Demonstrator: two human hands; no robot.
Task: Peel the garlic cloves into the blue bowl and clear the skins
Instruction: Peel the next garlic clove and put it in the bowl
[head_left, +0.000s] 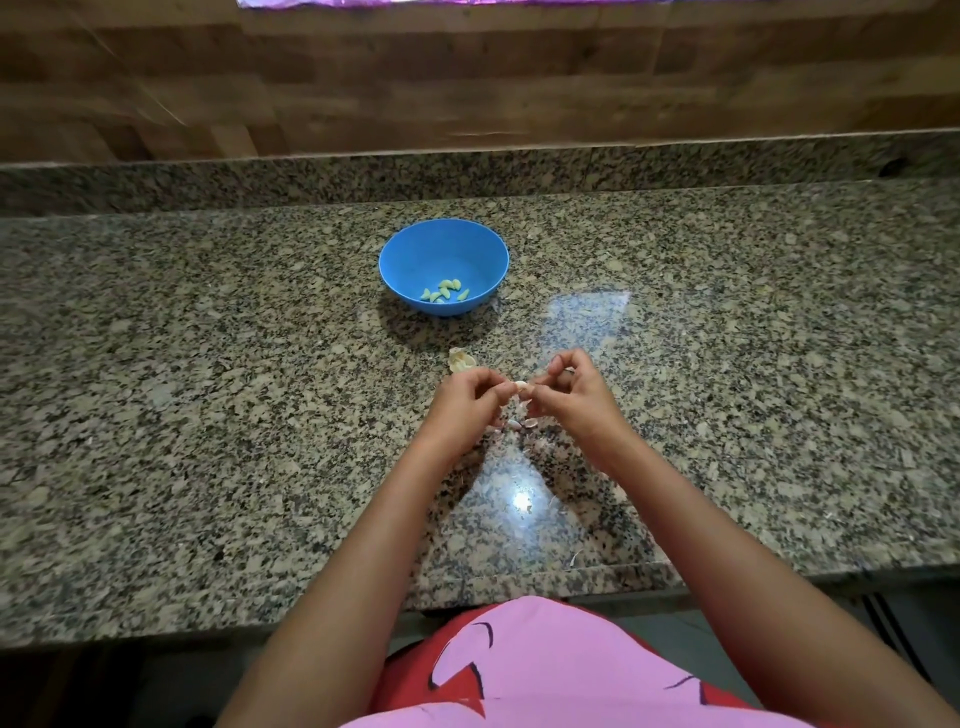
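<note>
A blue bowl (410, 254) stands on the granite counter (208, 389), with several peeled cloves (445, 291) lying at its near inner side. Closer to me, my left hand (465, 402) and my right hand (563, 389) meet above the counter, and both pinch one small pale garlic clove (520, 386) between their fingertips. Part of a garlic bulb (461, 359) lies just beyond my left hand. Several loose skins and small cloves (519, 423) lie on the counter under my hands, partly hidden by them.
A raised granite ledge (467, 174) and a wood-pattern wall (467, 78) close off the back. A few thin skin scraps (574, 558) lie near the counter's front edge. My pink and red clothing (545, 670) is pressed against that edge.
</note>
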